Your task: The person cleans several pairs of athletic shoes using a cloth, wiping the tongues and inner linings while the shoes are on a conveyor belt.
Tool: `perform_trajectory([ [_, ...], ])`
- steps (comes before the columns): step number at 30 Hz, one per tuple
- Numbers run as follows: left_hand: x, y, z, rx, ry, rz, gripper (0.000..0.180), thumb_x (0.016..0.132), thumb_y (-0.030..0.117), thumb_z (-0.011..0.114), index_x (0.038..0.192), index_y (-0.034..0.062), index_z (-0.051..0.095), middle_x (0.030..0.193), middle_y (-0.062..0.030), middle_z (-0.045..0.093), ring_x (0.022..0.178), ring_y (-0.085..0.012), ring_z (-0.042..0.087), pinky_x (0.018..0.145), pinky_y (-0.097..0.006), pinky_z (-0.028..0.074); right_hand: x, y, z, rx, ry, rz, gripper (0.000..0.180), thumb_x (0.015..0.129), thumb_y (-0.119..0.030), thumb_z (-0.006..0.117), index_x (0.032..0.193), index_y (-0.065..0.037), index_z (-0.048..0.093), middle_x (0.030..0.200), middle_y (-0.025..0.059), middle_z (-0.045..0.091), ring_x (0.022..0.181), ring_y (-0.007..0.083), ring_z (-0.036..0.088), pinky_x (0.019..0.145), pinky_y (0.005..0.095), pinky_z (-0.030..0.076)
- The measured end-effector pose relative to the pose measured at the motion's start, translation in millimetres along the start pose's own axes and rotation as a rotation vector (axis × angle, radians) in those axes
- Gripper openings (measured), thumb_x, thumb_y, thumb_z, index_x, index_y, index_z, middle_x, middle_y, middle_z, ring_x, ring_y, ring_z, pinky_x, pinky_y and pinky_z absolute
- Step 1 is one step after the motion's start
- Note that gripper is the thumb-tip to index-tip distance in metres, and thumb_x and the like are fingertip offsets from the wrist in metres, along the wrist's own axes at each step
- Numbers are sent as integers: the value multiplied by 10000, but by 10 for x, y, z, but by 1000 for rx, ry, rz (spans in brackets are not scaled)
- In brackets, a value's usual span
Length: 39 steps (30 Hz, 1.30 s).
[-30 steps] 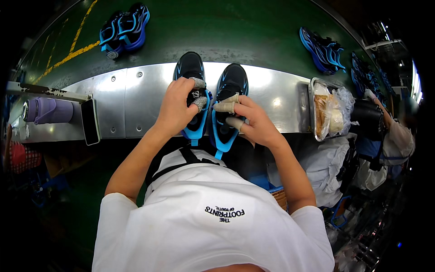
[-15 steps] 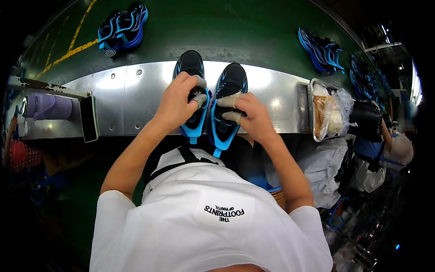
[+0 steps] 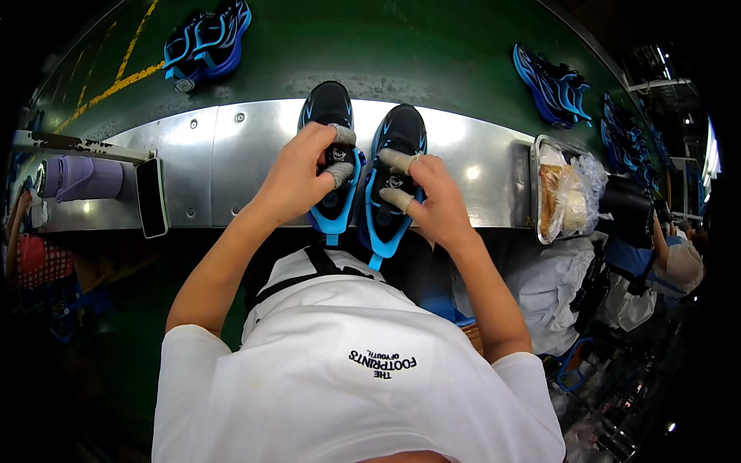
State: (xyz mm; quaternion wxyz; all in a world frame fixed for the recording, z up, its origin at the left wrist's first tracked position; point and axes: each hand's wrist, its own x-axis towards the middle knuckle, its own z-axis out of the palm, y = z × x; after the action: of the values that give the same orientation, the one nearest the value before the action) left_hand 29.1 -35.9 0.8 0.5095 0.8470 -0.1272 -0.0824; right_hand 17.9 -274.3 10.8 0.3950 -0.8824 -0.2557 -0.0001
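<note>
Pinching tongues (image 3: 337,155) here: black, blue-trimmed sneaker (image 3: 327,102) in left fingers (image 3: 344,136), matching twin (image 3: 403,126) in right fingers (image 3: 397,199), atop shiny metal tabletop (image 3: 258,150).

The shoes (image 3: 403,127) look matt, the metal bench (image 3: 480,162) glossy.

Centred on the shoe pair (image 3: 392,182): lateral passage over the metal ledge (image 3: 239,163), obstructed at 9 o'clock by a phone (image 3: 152,197), at 3 by a tray (image 3: 535,184). Twelve o'clock: passable.

Black lettering (image 3: 382,361), upside down, on white T-shirt (image 3: 332,409), 6 o'clock; pale emblem (image 3: 397,182), unreadable, on shoe tongue (image 3: 402,174), 1 o'clock.
</note>
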Motion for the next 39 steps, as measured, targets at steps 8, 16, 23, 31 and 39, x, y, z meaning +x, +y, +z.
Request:
perform_trajectory([
  [8,30,-19,-30,-46,-21,-43,398,766,-47,618,1157,29,619,855,0,490,721,-117,438,680,-260,410,-46,102,1,99,-42,105,445,839,23,662,1260,-122,658,950,64,596,897,229,563,783,319,472],
  [16,17,-36,66,-3,72,-83,316,815,4,702,1126,34,652,856,14,497,707,-92,428,669,-243,410,-14,216,-178,202,-259,-120,418,824,-65,670,1240,-100,667,1124,59,679,1023,252,579,1002,403,390],
  [23,6,72,103,62,161,-30,328,807,18,717,1130,39,659,822,7,464,700,-113,418,659,-258,407,-83,183,11,193,-113,-22,423,769,-85,745,1188,-112,694,1118,65,679,973,247,576,932,352,434],
  [31,5,-24,67,5,75,-22,362,781,27,726,1134,58,656,859,-14,470,700,-139,423,663,-263,406,-68,171,-83,427,-88,92,484,770,-86,752,1245,-119,671,985,70,601,892,254,549,817,335,469],
  [39,61,74,109,113,93,1,362,798,13,698,1153,60,645,843,-7,471,704,-130,426,661,-259,398,-69,113,6,53,39,-2,526,782,-76,744,1295,-117,632,942,83,577,882,245,540,815,342,462],
])
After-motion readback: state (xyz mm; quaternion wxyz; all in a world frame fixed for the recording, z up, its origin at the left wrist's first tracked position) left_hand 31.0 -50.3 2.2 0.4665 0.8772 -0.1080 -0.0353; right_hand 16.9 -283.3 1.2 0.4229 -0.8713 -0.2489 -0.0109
